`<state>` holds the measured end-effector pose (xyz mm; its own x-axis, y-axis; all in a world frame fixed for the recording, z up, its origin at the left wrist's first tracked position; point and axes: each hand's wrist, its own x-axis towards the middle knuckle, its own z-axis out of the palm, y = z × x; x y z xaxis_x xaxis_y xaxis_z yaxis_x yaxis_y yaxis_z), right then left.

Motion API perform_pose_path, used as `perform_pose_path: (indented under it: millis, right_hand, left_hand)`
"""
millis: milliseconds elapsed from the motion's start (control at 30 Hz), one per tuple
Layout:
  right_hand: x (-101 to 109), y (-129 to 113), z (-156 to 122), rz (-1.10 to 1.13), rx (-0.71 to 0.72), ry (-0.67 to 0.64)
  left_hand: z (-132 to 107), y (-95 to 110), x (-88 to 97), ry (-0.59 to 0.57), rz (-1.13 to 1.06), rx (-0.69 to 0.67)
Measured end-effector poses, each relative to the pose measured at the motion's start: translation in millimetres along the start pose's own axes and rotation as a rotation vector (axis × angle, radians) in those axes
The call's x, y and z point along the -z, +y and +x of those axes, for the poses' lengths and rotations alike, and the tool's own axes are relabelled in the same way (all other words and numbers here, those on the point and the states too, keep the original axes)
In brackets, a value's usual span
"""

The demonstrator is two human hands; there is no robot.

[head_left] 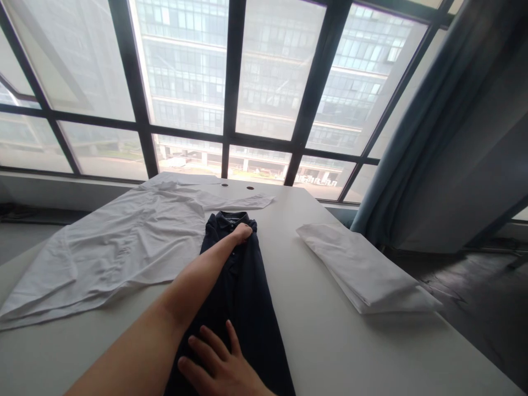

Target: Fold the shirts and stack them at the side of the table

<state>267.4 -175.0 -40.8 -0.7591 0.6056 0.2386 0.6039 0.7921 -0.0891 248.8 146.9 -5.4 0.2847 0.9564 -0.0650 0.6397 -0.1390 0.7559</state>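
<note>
A dark navy shirt (251,297) with a buttoned collar lies narrow and lengthwise on the white table (330,352), its collar at the far end. My left arm reaches along it, and my left hand (242,233) is closed on the fabric by the shirt's right shoulder, just below the collar; the fingertips are partly hidden. Close to me, my right hand (225,366) rests over the lower part of the same shirt with its fingers spread. The shirt's near end runs out of view below.
To the left a white shirt (124,242) is spread out, one sleeve reaching behind the dark collar. A folded white cloth (367,269) lies at the table's right edge. Beyond stand large windows (268,71) and a grey-blue curtain (416,143).
</note>
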Motion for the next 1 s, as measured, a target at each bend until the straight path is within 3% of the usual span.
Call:
perform_pose_path:
  millis: [167, 367, 500, 633, 733, 833, 900, 1000]
  right_hand:
    - [-13, -1, 2, -0.018, 0.033, 0.033]
    - [-27, -1, 2, -0.041, 0.044, 0.094]
    - [-24, -2, 4, -0.037, 0.041, 0.102]
    - [-13, -1, 5, 0.001, 0.039, 0.048]
    - [-3, 1, 4, 0.043, 0.037, -0.008]
    - [11, -2, 3, 0.114, 0.018, -0.055]
    - [25, -7, 3, 0.188, 0.008, -0.071]
    - [53, -12, 4, 0.292, -0.035, -0.034]
  left_hand:
    - [0, 3, 1.4, 0.141, 0.2, -0.055]
    - [15, 19, -3.5, 0.123, 0.366, -0.071]
    - [25, 19, -3.8, 0.126, 0.408, -0.096]
    - [20, 10, -8.7, 0.167, 0.444, -0.2]
    - [9, 10, -9.8, 0.199, 0.479, -0.285]
    - [-9, 17, 1.5, 0.231, 0.505, -0.356]
    - [-31, 21, 16.6, 0.245, 0.517, -0.439]
    - [-84, 12, 46.3, 0.235, 0.523, -0.6]
